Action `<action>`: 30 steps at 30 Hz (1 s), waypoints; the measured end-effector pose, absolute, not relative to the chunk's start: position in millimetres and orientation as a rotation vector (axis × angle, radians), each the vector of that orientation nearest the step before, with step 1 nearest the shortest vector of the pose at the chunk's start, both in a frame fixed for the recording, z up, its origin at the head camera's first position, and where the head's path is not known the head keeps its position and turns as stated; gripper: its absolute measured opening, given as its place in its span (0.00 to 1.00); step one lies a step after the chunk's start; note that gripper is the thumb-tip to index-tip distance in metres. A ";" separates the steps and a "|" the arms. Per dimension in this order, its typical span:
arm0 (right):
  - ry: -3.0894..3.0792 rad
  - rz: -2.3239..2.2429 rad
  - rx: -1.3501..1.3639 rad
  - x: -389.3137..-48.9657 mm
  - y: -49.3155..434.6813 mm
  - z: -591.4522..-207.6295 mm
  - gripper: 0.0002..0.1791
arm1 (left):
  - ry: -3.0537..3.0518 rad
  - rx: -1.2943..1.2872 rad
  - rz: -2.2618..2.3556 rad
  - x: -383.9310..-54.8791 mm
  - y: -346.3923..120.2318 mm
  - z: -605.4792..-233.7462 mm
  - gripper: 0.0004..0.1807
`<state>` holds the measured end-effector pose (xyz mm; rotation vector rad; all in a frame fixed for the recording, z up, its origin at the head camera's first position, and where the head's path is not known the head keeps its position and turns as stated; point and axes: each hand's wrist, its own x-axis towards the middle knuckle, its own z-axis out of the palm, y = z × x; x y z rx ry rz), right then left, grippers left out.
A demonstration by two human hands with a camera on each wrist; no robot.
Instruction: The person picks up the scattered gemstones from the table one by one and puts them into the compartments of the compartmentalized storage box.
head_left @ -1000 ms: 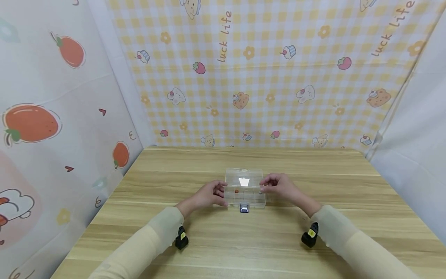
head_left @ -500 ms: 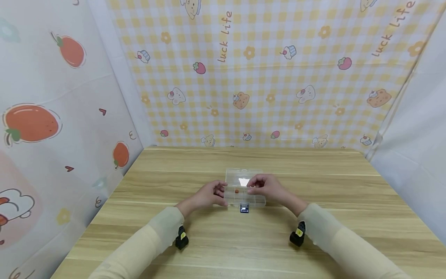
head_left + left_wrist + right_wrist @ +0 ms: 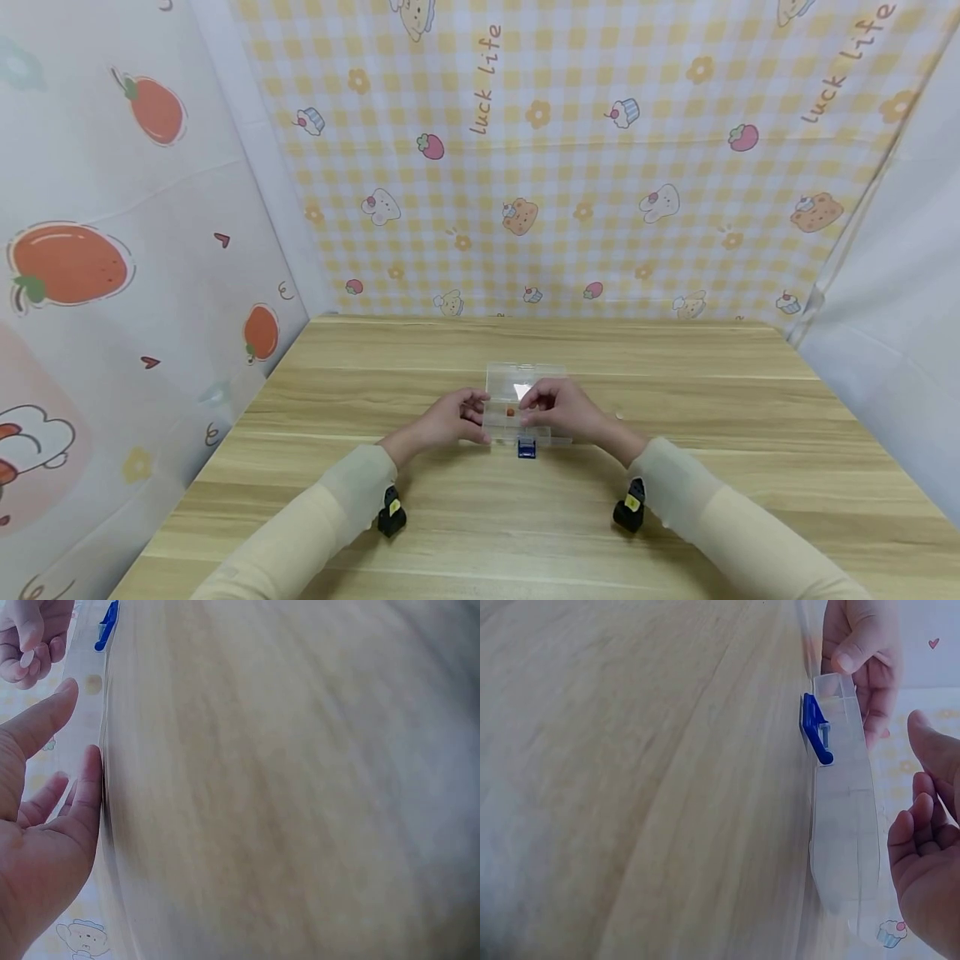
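Observation:
A clear plastic compartment box [image 3: 498, 421] stands on the table with its lid [image 3: 504, 379] laid back. One rear compartment holds a small orange bead [image 3: 510, 412]. My left hand [image 3: 459, 414] holds the box at its left end, index finger near the back and thumb at the front corner. My right hand [image 3: 558, 407] is over the right part of the box and hides some compartments. In the left wrist view, a small white oval piece [image 3: 28, 658] is pinched between the right thumb and index finger. A blue latch [image 3: 816, 727] sticks out from the box's front.
The wood-grain table [image 3: 480, 525] reaches back to a checked cloth [image 3: 555, 167]. A tiny whitish piece [image 3: 618, 415] lies right of the box, behind the right wrist. A printed white cloth [image 3: 150, 400] hangs at the left.
My right hand has moved left, from the box's right end to over its middle. The left hand and the box have stayed in place.

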<state>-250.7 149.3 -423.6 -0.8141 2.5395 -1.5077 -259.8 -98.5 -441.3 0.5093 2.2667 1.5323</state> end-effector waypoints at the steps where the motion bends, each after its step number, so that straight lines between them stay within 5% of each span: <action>1: 2.543 -1.504 -0.818 -250.7 148.5 -423.6 0.09 | 2.266 0.508 1.533 -259.7 -98.4 -441.1 0.38; 30: 2.571 -1.400 -0.882 -254.8 135.8 -430.8 0.09 | 2.303 0.516 1.508 -258.7 -98.7 -441.1 0.38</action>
